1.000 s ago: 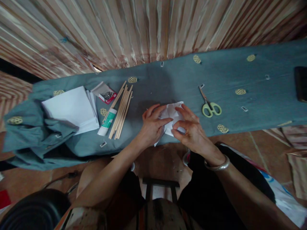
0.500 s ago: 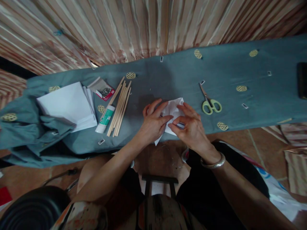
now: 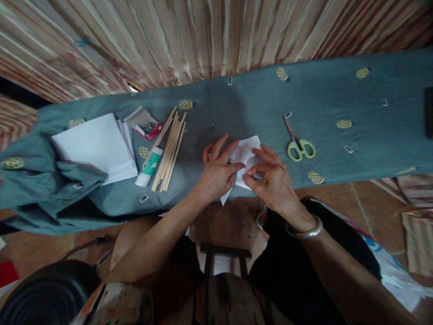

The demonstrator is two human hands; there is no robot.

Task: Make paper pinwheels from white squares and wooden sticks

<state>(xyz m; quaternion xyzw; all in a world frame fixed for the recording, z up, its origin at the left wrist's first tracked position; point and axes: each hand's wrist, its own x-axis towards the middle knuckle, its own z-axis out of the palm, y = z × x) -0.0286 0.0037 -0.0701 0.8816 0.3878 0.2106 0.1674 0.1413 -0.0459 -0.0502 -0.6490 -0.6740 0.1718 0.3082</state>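
A small folded sheet of white paper (image 3: 250, 143) lies at the front edge of the cloth-covered table, with one pointed flap hanging out toward me. My left hand (image 3: 219, 169) holds its left side, thumb pressed over the middle and the other fingers spread beyond. From the right, my right hand (image 3: 270, 178) pinches at the paper's centre with thumb and forefinger, its other fingers curved over the right edge. Whether something small is also in that pinch is hidden. Green-handled scissors (image 3: 299, 146) lie just right of my right hand.
Left of my hands are several wooden sticks (image 3: 171, 153), a glue stick (image 3: 149, 167), an opened small box of metal pieces (image 3: 149, 128) and a stack of white paper (image 3: 93, 146). A patterned blue-green cloth (image 3: 324, 99) covers the table; a striped curtain (image 3: 209, 40) hangs behind.
Both hands stay on the paper, with only slight finger shifts. The right thumb and forefinger are a little closer to the left thumb. The whole view has moved slightly.
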